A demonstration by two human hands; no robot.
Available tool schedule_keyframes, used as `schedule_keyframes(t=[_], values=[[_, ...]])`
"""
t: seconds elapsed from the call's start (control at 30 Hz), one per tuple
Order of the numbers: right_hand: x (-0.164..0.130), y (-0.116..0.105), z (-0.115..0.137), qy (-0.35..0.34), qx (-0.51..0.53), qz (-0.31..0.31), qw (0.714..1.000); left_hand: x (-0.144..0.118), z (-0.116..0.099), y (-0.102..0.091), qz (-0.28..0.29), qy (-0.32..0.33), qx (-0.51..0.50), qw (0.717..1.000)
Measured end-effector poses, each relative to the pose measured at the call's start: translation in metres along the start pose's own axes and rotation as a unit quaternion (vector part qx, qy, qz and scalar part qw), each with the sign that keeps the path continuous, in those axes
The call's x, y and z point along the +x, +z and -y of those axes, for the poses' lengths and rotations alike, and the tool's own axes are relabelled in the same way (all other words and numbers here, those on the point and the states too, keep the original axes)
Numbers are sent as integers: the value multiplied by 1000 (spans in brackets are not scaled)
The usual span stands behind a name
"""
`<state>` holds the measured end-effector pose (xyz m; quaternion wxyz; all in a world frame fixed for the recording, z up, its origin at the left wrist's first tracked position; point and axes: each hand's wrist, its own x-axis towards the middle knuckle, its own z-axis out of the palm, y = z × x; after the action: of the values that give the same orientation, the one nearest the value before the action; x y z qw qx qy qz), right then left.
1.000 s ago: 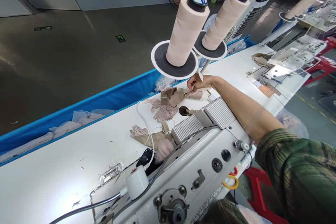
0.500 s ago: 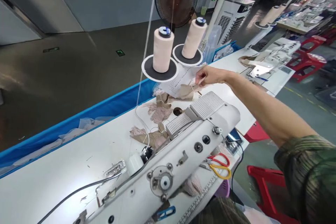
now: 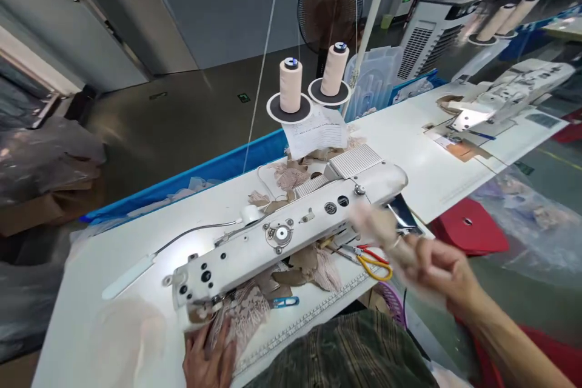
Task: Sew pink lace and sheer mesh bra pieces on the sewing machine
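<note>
We take the long white industrial sewing machine on the white worktable as our landmark. Our left hand lies flat, fingers together, at the near edge of the table just in front of the machine's needle end, pressing down on a piece of beige-pink lace fabric. The lace is thin and patterned, bunched in soft folds, and reaches under the machine's head. Just right of it, in front of the machine, lie small blue thread snips and more tan fabric pieces. Our right hand is in the air off the machine's right end, motion-blurred; it seems to carry something pale, but we cannot tell its grip. Yellow-and-red-handled scissors lie below it. Behind the machine stand two cream thread cones and a printed paper sheet.
</note>
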<state>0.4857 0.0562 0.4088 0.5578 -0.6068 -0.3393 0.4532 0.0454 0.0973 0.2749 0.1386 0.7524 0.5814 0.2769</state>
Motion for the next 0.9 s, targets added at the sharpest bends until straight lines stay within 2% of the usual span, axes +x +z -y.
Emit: schedule_keyframes(t=[0.03,0.1,0.17,0.2,0.23,0.3,0.37,0.4,0.47,0.53,0.63,0.73,0.8,0.9], values=[[-8,11,-8,4,-16,102,995,-1,-2,0,-10,8,-9,1000],[-17,36,-24,11,-54,237,970,-2,-14,1,-16,2,-39,999],[-19,64,-40,5,-90,281,955,-1,-38,6,8,-54,-107,993],[-18,76,-49,-3,-105,283,953,1,-53,10,44,-100,-165,980],[-18,87,-58,-14,-117,282,952,4,-69,16,97,-147,-240,955],[-15,102,-77,-33,-138,281,949,14,-98,28,192,-230,-387,872],[-14,109,-90,-57,-166,294,940,29,-118,41,263,-290,-479,786],[-13,110,-95,-69,-185,308,931,37,-124,47,285,-311,-503,755],[-12,110,-98,-73,-222,346,909,50,-127,58,302,-340,-524,720],[-9,110,-97,-31,-242,377,893,57,-123,68,297,-357,-530,709],[-3,114,-93,75,-247,366,894,58,-110,84,314,-363,-535,695],[4,120,-93,146,-247,302,909,57,-101,98,349,-352,-538,682],[9,123,-97,160,-244,251,923,58,-100,103,358,-354,-536,678],[15,125,-106,134,-242,194,941,60,-105,102,348,-363,-536,678]])
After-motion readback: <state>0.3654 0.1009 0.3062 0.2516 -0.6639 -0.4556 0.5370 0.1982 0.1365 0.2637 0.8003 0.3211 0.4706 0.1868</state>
